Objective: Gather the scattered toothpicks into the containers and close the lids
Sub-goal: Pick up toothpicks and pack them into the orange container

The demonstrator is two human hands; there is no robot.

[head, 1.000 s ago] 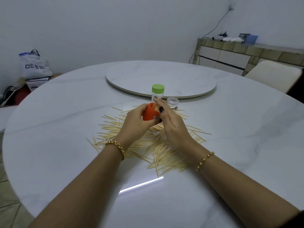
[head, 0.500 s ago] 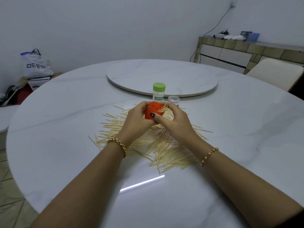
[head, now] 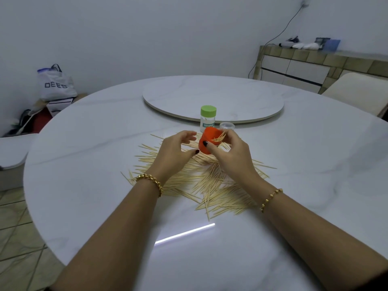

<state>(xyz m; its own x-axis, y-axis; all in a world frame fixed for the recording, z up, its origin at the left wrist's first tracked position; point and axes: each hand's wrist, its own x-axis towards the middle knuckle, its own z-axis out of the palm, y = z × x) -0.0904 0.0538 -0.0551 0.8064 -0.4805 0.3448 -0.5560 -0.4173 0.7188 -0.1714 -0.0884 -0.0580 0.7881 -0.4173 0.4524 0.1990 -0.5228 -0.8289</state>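
- Two hands hover above scattered toothpicks (head: 212, 181) on the table (head: 105, 164).
- Right hand (head: 231, 153) grips the tilted orange container (head: 206, 142), toothpicks inside.
- Left hand (head: 173, 153) is open beside it, fingers (head: 190, 136) spread.

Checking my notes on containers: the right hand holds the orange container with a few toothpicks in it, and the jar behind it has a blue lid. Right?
Not quite: the head view shows the jar's lid is green, not blue. The rest holds: the right hand holds the orange container with a few toothpicks in it.
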